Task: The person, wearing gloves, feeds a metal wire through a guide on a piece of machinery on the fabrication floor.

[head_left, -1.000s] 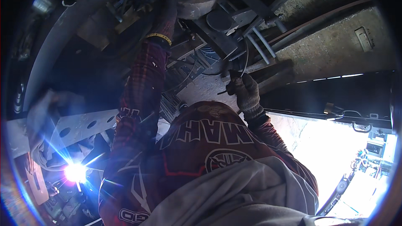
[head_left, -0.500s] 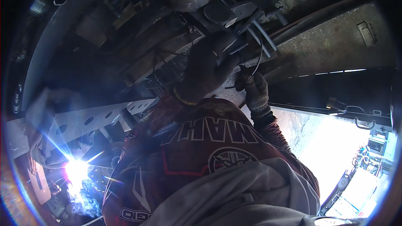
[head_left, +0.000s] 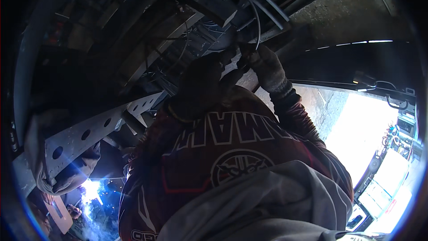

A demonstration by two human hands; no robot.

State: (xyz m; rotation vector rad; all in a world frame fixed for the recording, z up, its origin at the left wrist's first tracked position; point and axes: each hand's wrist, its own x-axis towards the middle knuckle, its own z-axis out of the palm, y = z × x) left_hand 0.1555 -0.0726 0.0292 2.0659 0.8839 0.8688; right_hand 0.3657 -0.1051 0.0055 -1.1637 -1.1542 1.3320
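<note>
Your left hand (head_left: 200, 80) has come close to your right hand (head_left: 267, 67), whose fingers pinch the thin wire bending up (head_left: 258, 27), so both are by it; I can't tell your left fingers' grip

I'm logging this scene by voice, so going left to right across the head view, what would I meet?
Tan plate, welding glare, left hand, right hand, bright washed-out patch.
</note>
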